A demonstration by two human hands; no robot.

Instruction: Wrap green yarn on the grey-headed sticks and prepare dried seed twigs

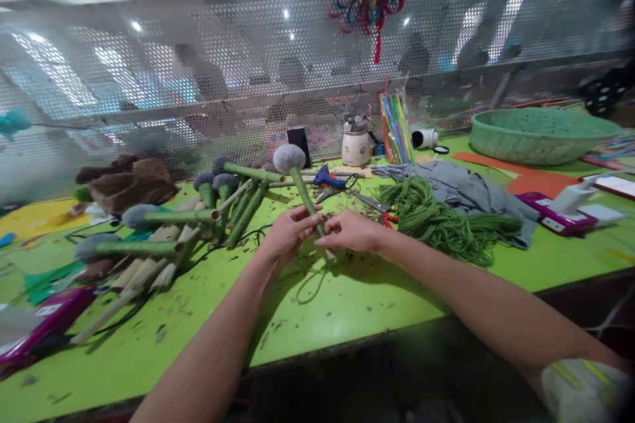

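Observation:
Between my hands a padded mallet (301, 188) leans with its round grey cloth head up and away from me. Green cord covers most of its handle, and a loose cord loop (310, 285) hangs at the lower end. My left hand (290, 234) is closed round the handle from the left. From the right, my right hand (351, 231) pinches the handle low down; whether cord is also between its fingertips I cannot tell. To the left lie several similar mallets (169, 216) with grey heads and green handles, piled over bare wooden sticks (171, 258).
Right of my hands are scissors (372, 202), a heap of green cord (436, 218) and grey cloth (461, 185). A blue glue gun (328, 178) lies behind. Farther off stand a white bottle (356, 143) and a green basket (526, 145). Brown plush cloth (126, 186) sits at left.

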